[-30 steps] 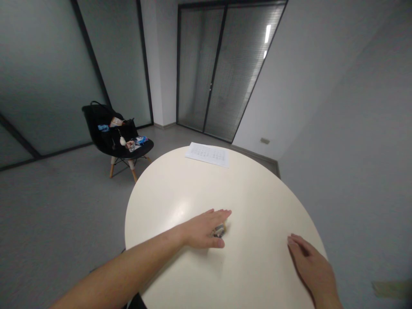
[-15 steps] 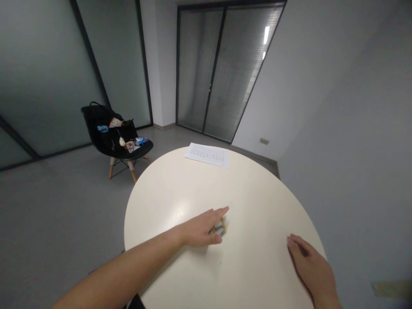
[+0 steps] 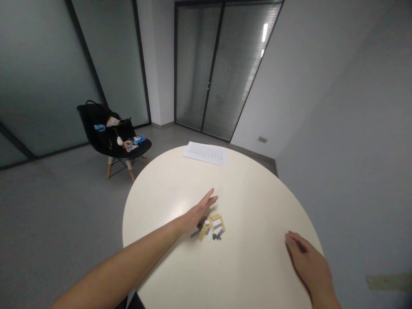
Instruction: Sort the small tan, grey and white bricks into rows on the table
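A loose cluster of small tan and grey building bricks lies scattered on the cream round table. My left hand is open, fingers spread, and hovers at the cluster's left edge, holding nothing. It partly hides a few pieces under the palm side. My right hand rests near the table's right rim, far from the bricks, with nothing in it and its fingers lightly together.
A printed white sheet lies at the table's far edge. A black chair with wooden legs holds a black bag and assorted small items at the back left. Frosted glass walls and a glass door stand behind.
My left hand has lifted off the pile and moved left, uncovering scattered bricks that were a compact bundle under it. The right hand has barely moved.
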A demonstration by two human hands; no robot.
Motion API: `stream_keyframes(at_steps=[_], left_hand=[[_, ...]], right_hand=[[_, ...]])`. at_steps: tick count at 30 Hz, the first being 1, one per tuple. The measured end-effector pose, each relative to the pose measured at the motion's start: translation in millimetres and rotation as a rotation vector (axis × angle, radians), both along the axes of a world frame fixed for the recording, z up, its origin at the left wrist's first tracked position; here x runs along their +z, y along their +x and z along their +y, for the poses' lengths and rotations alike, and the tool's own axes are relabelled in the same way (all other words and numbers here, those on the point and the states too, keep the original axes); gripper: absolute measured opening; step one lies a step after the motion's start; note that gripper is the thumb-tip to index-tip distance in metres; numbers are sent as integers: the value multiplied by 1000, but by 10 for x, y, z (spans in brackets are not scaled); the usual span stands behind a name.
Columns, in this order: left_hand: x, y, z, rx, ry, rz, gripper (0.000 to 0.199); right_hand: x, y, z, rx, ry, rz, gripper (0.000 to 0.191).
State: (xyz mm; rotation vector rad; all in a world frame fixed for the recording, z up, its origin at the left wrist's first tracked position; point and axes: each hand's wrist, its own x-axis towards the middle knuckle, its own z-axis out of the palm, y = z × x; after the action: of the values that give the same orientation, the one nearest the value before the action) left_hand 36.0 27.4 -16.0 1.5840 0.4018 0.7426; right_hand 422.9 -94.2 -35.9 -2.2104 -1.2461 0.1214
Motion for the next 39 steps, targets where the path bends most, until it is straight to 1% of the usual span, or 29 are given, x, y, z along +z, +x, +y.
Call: stream_keyframes(at_steps=[3, 5, 9, 12, 15, 19, 21, 23, 24, 25, 28, 29, 31, 33, 36, 39], left_hand=[[-95, 52, 41, 34, -51, -75, 85], [-121, 81, 55, 29, -90, -105, 87], [-87, 104, 59, 43, -124, -86, 92], [-46, 105, 52, 48, -139, -69, 92], [-39, 105, 47, 41, -153, -85, 92], [-67, 84, 49, 48, -136, -82, 89], [-62, 51, 45, 38, -99, -86, 88], [-25, 14, 22, 23, -11, -28, 87], [5, 0, 1, 15, 61, 34, 88], [41, -7, -26, 4, 153, 117, 89], [139, 31, -126, -52, 519, 389, 101], [158, 62, -155, -70, 627, 462, 102], [169, 137, -191, -88, 778, 555, 96], [152, 209, -194, -72, 854, 598, 84], [101, 288, -153, -36, 898, 623, 65], [42, 333, -68, 5, 925, 638, 56]], right_hand=[[-13, 11, 3, 3, -2, -3, 52], [-16, 14, 2, 4, -7, 3, 52], [-5, 6, -1, 5, -10, 1, 54], [7, -7, 0, 2, -12, 0, 55], [14, -17, 4, -4, -13, 4, 54], [16, -18, 3, -4, -11, 0, 54], [15, -17, 1, 0, -13, -2, 55], [16, -17, 0, 2, -4, -2, 53], [17, -18, 0, 2, 5, -2, 52], [18, -18, 0, 1, 12, -2, 51], [17, -19, 1, -2, 16, -6, 50], [16, -18, 1, -2, 12, -6, 50], [13, -18, 1, -3, 5, -3, 51], [12, -17, 1, 1, 1, 2, 53], [15, -17, 0, 5, -5, 14, 53], [17, -11, -1, -3, 1, 22, 51]])
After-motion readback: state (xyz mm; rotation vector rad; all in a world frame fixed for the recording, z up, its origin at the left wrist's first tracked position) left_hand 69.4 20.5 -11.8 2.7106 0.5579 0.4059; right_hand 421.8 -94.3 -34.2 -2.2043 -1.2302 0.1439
